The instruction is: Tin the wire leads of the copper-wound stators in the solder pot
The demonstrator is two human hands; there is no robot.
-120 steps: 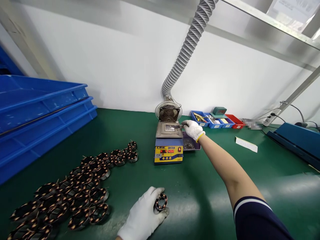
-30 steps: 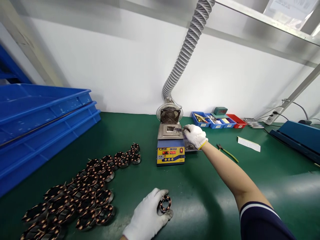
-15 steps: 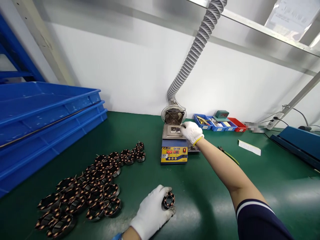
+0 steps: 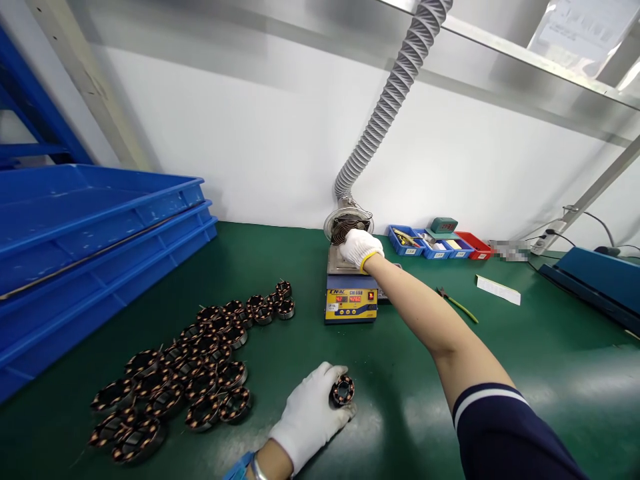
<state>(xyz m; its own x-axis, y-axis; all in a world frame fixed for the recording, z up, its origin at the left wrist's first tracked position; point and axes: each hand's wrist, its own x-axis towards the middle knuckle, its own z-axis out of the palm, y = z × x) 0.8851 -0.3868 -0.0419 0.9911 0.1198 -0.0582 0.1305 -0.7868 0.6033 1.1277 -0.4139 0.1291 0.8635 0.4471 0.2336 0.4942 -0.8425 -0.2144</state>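
My left hand (image 4: 316, 415), in a white glove, curls its thumb and fingers around a small ring-shaped motor stator (image 4: 343, 391) with copper windings, low over the table front. My right hand (image 4: 361, 249), gloved in white with a yellow cuff, reaches over the top of a solder pot (image 4: 351, 305) with a yellow front panel and lit red digits. Its fingers look closed, but the hand itself hides the tips and anything in them. To the left of my left hand, many similar stators (image 4: 203, 383) stand in a cluster on the green table (image 4: 300, 353).
A grey exhaust hose (image 4: 387, 100) comes down to a round fan hood (image 4: 349, 223) behind the pot. Stacked blue crates (image 4: 100, 247) stand at left. Blue small bins (image 4: 406, 240), a red bin (image 4: 473, 245), green-handled pliers (image 4: 457, 305) and a paper strip (image 4: 498, 290) lie right.
My right hand has moved left across the top of the solder pot. The left hand keeps its hold on the stator. The whole view has shifted slightly.
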